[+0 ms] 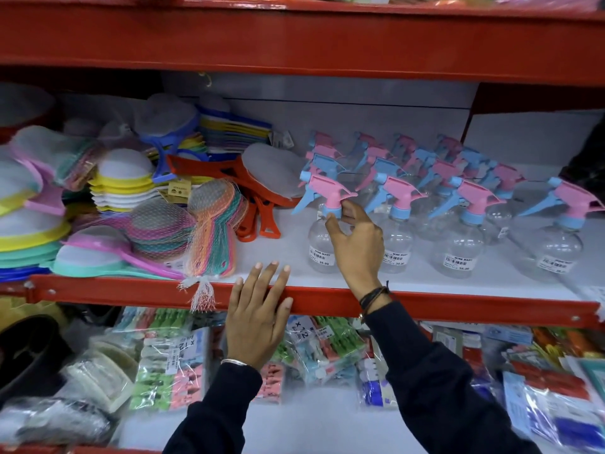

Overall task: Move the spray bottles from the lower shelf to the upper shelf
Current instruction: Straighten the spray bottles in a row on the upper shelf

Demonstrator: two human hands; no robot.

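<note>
Our right hand (355,239) reaches up onto the middle shelf, thumb and fingertips (347,204) pinched around the blue collar of the front-left spray bottle (322,224), just under its pink head. The grip closes on the neck only; the other fingers curl loosely in front of the clear body, whose price label shows just left of our palm. The bottle stands upright on the white shelf board (278,253), its blue trigger pointing away to the left of our hand

To the right of that hand and behind it stand the remaining spray bottles (458,231), upright in rows, with pink and blue heads and clear bodies; the nearest one sits just beside our knuckles

Our left hand (258,319) lies lower and to the left, flat and spread, grasping nothing, the palm against the red front rail (131,294) of the same shelf and the fingertips resting over its edge onto the board

Further left of it lies a netted bundle of coloured paddle-shaped items (209,224), then stacks of pastel plastic goods. Below both wrists, bagged clothes pegs (170,371) fill the lower shelf. Above our hands runs the red beam of the upper shelf (294,37)
</note>
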